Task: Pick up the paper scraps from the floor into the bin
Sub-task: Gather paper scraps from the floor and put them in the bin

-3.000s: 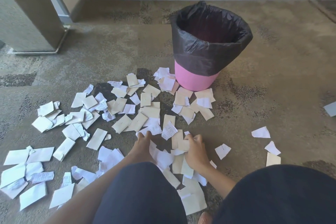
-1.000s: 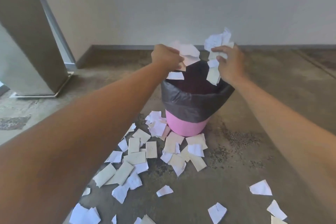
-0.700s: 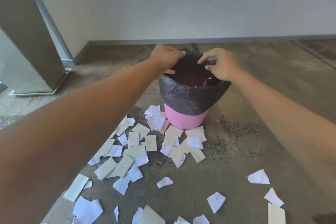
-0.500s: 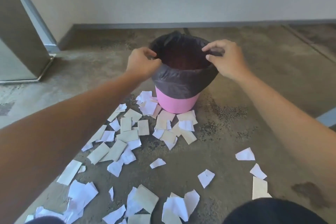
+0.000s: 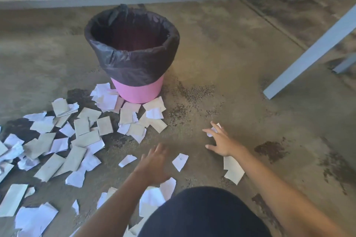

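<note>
Both hands spread wide, low over floor (image 5: 240,67): left hand (image 5: 154,161) empty, right hand (image 5: 221,142) touching a scrap (image 5: 214,130). More scraps (image 5: 81,136) left of hands, bin (image 5: 133,54) ahead. Best swept together first, then lifted bunched.

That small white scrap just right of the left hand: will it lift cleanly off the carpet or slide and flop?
The white scrap looks thin and lies nearly flat on the carpet, so it is probably very light and floppy. Its edges offer little to grip; a pinch may need a fingernail or a push to buckle it first. The left hand hovers open beside it.
</note>
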